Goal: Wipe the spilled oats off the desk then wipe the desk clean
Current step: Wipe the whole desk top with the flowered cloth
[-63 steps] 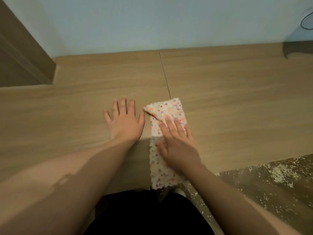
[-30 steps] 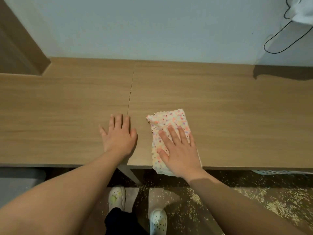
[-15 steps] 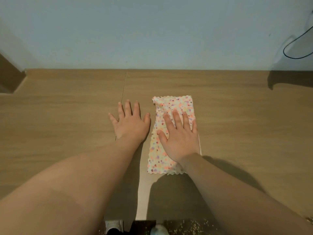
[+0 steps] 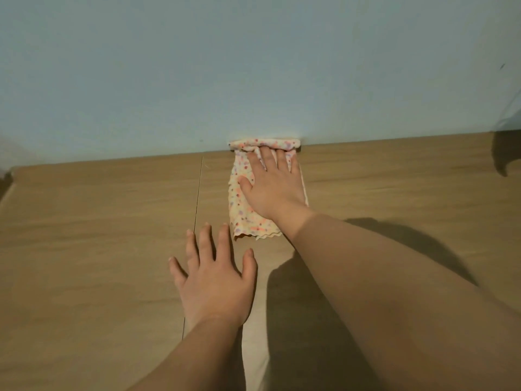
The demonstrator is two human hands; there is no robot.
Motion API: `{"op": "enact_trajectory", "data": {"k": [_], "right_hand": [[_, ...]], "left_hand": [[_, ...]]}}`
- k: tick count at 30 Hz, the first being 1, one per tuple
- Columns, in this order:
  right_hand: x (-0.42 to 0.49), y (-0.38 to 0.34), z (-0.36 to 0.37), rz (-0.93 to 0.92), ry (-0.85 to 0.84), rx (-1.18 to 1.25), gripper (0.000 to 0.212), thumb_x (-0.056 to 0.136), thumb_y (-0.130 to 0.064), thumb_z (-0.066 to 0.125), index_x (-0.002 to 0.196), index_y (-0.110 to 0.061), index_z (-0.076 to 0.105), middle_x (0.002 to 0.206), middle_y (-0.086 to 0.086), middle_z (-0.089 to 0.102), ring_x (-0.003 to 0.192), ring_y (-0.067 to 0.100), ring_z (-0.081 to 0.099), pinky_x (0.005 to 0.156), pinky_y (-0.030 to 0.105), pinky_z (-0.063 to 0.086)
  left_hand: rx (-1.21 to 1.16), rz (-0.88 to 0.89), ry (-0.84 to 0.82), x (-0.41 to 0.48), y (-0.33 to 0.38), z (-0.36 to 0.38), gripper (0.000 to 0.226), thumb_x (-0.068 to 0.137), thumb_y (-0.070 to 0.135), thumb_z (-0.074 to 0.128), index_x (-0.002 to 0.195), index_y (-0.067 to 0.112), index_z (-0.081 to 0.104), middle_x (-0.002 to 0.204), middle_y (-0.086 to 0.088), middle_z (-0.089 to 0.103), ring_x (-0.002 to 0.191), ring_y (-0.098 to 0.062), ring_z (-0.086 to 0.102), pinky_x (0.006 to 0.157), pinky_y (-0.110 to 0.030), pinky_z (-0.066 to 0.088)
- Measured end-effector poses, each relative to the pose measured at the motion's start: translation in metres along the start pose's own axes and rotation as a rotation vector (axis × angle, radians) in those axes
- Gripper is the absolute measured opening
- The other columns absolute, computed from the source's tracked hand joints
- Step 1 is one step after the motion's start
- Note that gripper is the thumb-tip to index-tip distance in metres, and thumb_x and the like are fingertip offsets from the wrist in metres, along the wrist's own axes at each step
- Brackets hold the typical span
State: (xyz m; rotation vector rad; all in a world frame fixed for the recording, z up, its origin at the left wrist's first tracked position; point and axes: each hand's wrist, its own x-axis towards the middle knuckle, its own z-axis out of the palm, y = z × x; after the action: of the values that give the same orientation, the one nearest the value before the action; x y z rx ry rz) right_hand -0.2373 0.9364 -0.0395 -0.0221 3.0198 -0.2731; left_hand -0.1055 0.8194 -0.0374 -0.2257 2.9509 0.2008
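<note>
At the pale blue wall (image 4: 197, 80): pastel-speckled rectangular cloth (image 4: 242, 218) bunches up.
Right hand (image 4: 273, 187): straight fingers press it; I'd pull back evenly.
Left hand (image 4: 214, 280): spread flat on wooden desk (image 4: 98, 221), empty.

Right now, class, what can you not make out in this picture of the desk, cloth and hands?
Head view: desk under the cloth, covered by it and the right hand pressing on it.
Head view: inside the cloth's far end, bunched against the wall.
Head view: desk's near edge, cut off by the frame's bottom and the forearms.
Head view: dark shape at the right, cut off by the frame edge.
</note>
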Motion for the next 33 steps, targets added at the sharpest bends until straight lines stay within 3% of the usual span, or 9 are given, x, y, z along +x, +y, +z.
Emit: {"op": "enact_trajectory", "data": {"k": [5, 11, 15, 17, 22, 25, 27, 29, 33], "right_hand": [[-0.005, 0.027, -0.009, -0.045, 0.028, -0.012, 0.062, 0.097, -0.05, 0.022, 0.151, -0.022, 0.008, 0.159, -0.001, 0.005, 0.145, 0.021, 0.002, 0.115, 0.043, -0.006], [-0.043, 0.144, -0.02, 0.407, 0.043, -0.021, 0.065, 0.096, -0.053, 0.018, 0.152, -0.021, 0.006, 0.159, 0.003, 0.001, 0.145, 0.025, -0.001, 0.116, 0.044, -0.001], [-0.075, 0.146, -0.018, 0.555, 0.033, -0.013, 0.065, 0.096, -0.053, 0.013, 0.152, -0.021, 0.0, 0.159, 0.005, -0.004, 0.145, 0.027, -0.004, 0.116, 0.046, -0.001], [-0.086, 0.117, -0.012, 0.505, 0.015, -0.046, 0.066, 0.096, -0.053, 0.011, 0.151, -0.021, -0.005, 0.158, 0.005, -0.008, 0.145, 0.026, -0.007, 0.116, 0.046, -0.002], [-0.117, 0.032, 0.012, 0.08, 0.041, -0.074, 0.076, 0.083, -0.055, -0.005, 0.151, -0.023, 0.003, 0.158, 0.001, -0.003, 0.145, 0.025, -0.006, 0.112, 0.042, -0.01], [-0.118, 0.025, 0.014, -0.032, 0.039, -0.065, 0.068, 0.09, -0.055, 0.01, 0.149, -0.024, 0.021, 0.157, 0.0, 0.015, 0.145, 0.024, 0.01, 0.114, 0.041, -0.004], [-0.111, 0.04, 0.01, -0.079, 0.041, -0.093, 0.062, 0.095, -0.054, 0.017, 0.15, -0.027, 0.013, 0.158, -0.003, 0.006, 0.145, 0.02, 0.003, 0.113, 0.039, -0.009], [-0.105, 0.067, 0.004, 0.034, -0.042, -0.071, 0.061, 0.097, -0.055, 0.016, 0.149, -0.032, -0.006, 0.156, -0.008, -0.013, 0.144, 0.018, -0.012, 0.109, 0.038, -0.015], [-0.126, 0.11, -0.009, 0.373, -0.065, -0.037, 0.061, 0.096, -0.055, 0.014, 0.149, -0.035, -0.007, 0.157, -0.005, -0.014, 0.144, 0.02, -0.014, 0.115, 0.043, -0.008]], "left_hand": [[-0.006, -0.007, 0.008, -0.001, 0.001, -0.003, 0.081, 0.072, 0.062, -0.01, 0.149, 0.038, 0.001, 0.159, 0.006, -0.006, 0.144, -0.017, -0.016, 0.114, -0.048, -0.007], [-0.007, 0.0, -0.001, 0.0, 0.001, -0.005, 0.074, 0.079, 0.061, -0.002, 0.149, 0.037, 0.001, 0.159, 0.006, -0.006, 0.144, -0.018, -0.016, 0.114, -0.049, -0.007], [-0.003, 0.003, -0.027, -0.001, -0.001, -0.007, 0.063, 0.092, 0.058, 0.011, 0.149, 0.035, 0.001, 0.159, 0.005, -0.008, 0.144, -0.019, -0.016, 0.114, -0.05, -0.006], [-0.011, 0.002, -0.031, -0.001, -0.001, -0.007, 0.063, 0.092, 0.057, 0.015, 0.149, 0.035, 0.002, 0.159, 0.005, -0.007, 0.144, -0.019, -0.015, 0.114, -0.05, -0.005], [-0.024, 0.006, -0.011, 0.001, -0.001, -0.007, 0.062, 0.092, 0.056, 0.018, 0.149, 0.034, 0.007, 0.159, 0.003, -0.002, 0.145, -0.019, -0.011, 0.114, -0.051, -0.002], [-0.027, 0.014, -0.004, -0.002, 0.0, -0.006, 0.062, 0.092, 0.057, 0.018, 0.149, 0.034, 0.007, 0.159, 0.003, -0.002, 0.145, -0.019, -0.01, 0.114, -0.051, -0.002], [-0.02, 0.017, 0.003, -0.002, 0.0, -0.006, 0.062, 0.093, 0.057, 0.018, 0.149, 0.034, 0.007, 0.159, 0.003, -0.003, 0.145, -0.02, -0.011, 0.115, -0.051, -0.002], [-0.021, 0.019, 0.012, 0.0, 0.001, -0.007, 0.062, 0.092, 0.057, 0.018, 0.149, 0.034, 0.007, 0.159, 0.003, -0.002, 0.145, -0.02, -0.01, 0.114, -0.052, -0.002], [-0.018, 0.018, 0.013, 0.001, 0.002, -0.005, 0.063, 0.093, 0.057, 0.017, 0.15, 0.033, 0.007, 0.159, 0.002, -0.002, 0.145, -0.021, -0.011, 0.114, -0.052, -0.001]]}}
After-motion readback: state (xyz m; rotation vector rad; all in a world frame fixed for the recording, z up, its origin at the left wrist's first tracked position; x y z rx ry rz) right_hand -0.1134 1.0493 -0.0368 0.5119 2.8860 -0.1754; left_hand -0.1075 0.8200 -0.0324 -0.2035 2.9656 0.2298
